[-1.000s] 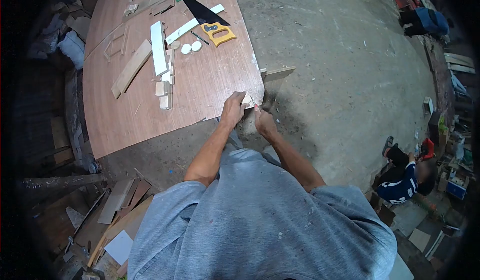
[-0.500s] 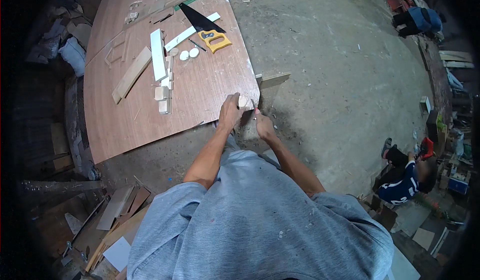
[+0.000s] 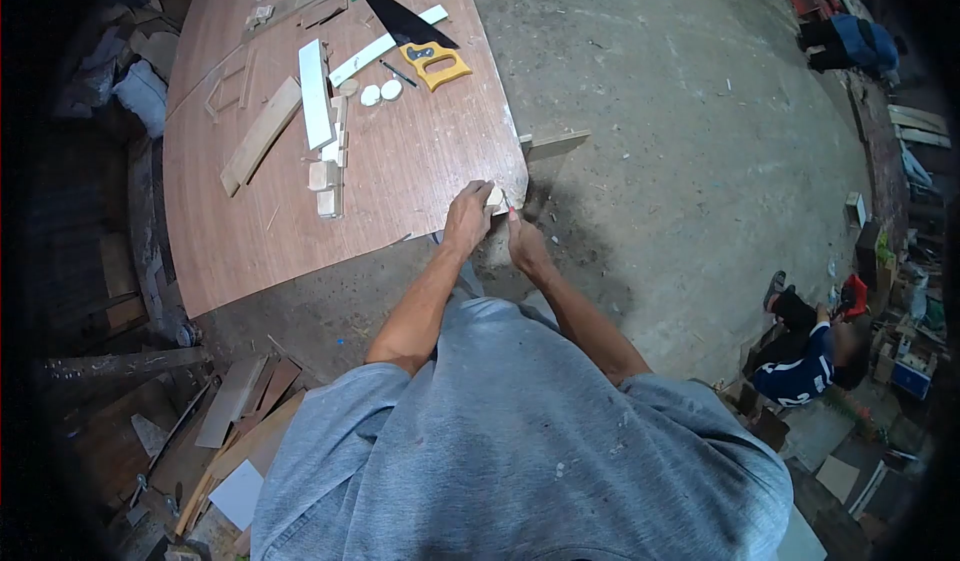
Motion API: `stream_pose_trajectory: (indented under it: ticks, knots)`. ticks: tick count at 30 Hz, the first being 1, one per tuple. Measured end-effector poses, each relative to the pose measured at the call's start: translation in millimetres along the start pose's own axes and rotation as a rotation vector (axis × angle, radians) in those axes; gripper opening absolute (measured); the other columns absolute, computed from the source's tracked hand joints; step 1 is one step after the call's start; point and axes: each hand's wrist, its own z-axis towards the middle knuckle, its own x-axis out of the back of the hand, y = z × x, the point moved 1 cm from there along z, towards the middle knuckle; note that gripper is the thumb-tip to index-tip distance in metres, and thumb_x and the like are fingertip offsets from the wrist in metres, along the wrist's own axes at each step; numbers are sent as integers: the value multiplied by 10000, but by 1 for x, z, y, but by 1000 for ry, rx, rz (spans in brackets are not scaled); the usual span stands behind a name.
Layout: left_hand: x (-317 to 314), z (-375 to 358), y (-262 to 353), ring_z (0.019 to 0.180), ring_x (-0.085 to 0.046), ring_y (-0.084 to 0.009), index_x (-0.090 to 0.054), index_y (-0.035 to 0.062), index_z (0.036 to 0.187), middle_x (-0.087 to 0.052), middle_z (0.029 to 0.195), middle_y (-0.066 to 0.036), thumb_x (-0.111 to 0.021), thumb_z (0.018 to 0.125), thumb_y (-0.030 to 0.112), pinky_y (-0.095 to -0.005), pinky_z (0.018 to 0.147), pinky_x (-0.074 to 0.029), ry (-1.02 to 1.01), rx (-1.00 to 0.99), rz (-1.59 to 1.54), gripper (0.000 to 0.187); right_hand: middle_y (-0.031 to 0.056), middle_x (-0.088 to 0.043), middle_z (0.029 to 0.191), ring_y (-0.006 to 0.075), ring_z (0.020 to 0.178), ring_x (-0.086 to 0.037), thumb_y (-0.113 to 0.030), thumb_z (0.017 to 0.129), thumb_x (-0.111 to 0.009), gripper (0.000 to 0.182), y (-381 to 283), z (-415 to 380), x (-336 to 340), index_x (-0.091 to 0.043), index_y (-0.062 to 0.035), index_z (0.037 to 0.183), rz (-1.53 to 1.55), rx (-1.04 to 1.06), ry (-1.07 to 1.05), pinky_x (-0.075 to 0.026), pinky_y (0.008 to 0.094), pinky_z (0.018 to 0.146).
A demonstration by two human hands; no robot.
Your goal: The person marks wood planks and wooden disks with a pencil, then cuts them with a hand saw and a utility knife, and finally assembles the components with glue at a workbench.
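Observation:
At the near right corner of the wooden table [image 3: 400, 176], my left hand [image 3: 466, 219] is closed on a small pale wood piece [image 3: 495, 197]. Just right of it, my right hand [image 3: 527, 248] grips a slim tool with a red handle [image 3: 513, 214]. The tool's thin dark end meets or nearly meets the wood piece; its exact kind is too small to make out. Farther up the table lies a handsaw [image 3: 430, 61] with a yellow handle and black blade. Two white round discs [image 3: 381, 94] and a dark pencil-like stick [image 3: 398, 73] are near it.
White strips [image 3: 315, 96], a bare board [image 3: 262, 136] and small wood blocks [image 3: 325, 189] lie on the table's left half. A plank [image 3: 558, 146] juts out past the right edge. One person [image 3: 800, 366] sits at right; another [image 3: 850, 43] bends farther off. Scrap boards [image 3: 235, 401] lie lower left.
The view has shifted slightly. The wood piece sits at a different angle between my hands, and the red-handled tool has moved a little up against it.

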Motion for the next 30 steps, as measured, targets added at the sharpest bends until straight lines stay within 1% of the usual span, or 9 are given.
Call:
stream_pose_trajectory:
  ticks: [5,8,11,13,16,19,21,26,30]
  knots:
    - [2,1,4,1010,-611,-394,-634,-31,1151,-613,1113,-216,-724,764,50,-424,887,-497,-6,49,-43,406,409,-597,938,556,932,-581,-433,1024,-310,626,-21,-4,13,-593,124,1048,-88,32,-13,-452,591,822]
    - [0,-6,9,1013,-610,-398,-628,-43,1153,-619,1109,-222,-743,759,77,-418,888,-495,10,95,-14,428,408,-602,927,558,904,-592,-452,1019,-313,646,-8,-5,8,-588,131,1067,-118,-28,19,-470,586,800]
    - [2,-4,20,1027,-607,-396,-621,-57,1156,-625,1109,-222,-769,749,110,-410,896,-491,15,163,24,465,394,-615,941,553,940,-595,-502,1008,-309,708,-4,-8,14,-610,140,997,-90,-26,42,-482,560,808]
    - [3,-3,17,1028,-605,-394,-617,-62,1155,-624,1109,-220,-776,744,122,-411,898,-489,4,194,46,477,387,-619,970,533,1012,-590,-556,995,-306,763,-26,-15,33,-624,136,946,266,-385,-174,-461,534,856]
    - [4,-9,11,1047,-593,-403,-621,-43,1140,-607,1119,-230,-771,743,118,-424,916,-482,46,151,-10,454,375,-622,999,510,1039,-589,-579,991,-305,774,5,-3,21,-624,125,940,153,-219,-30,-432,526,878]
    - [13,-11,14,1083,-583,-389,-620,-20,1176,-609,1140,-214,-778,734,126,-408,940,-473,97,80,-101,491,366,-623,1018,506,1046,-585,-574,994,-298,762,1,-4,26,-634,111,996,150,-150,-69,-420,535,888]
    - [13,-9,12,1086,-585,-378,-620,-3,1200,-613,1152,-198,-766,739,103,-399,944,-473,-21,75,-130,495,369,-618,1023,506,1056,-579,-562,998,-293,751,-6,-3,25,-633,109,999,115,-130,-86,-418,536,894]
    - [6,-6,4,1076,-590,-375,-626,-1,1198,-613,1155,-193,-735,751,63,-405,932,-478,-24,32,-39,465,387,-601,1028,507,1080,-563,-515,1013,-274,716,-6,-2,7,-630,106,983,28,-118,-25,-401,545,916]
    - [6,-5,6,1035,-617,-369,-619,-14,1211,-626,1134,-198,-708,759,-2,-398,888,-503,-50,59,-51,461,394,-607,933,537,997,-575,-462,1020,-294,663,-8,-5,0,-639,100,951,101,-51,9,-429,565,865]
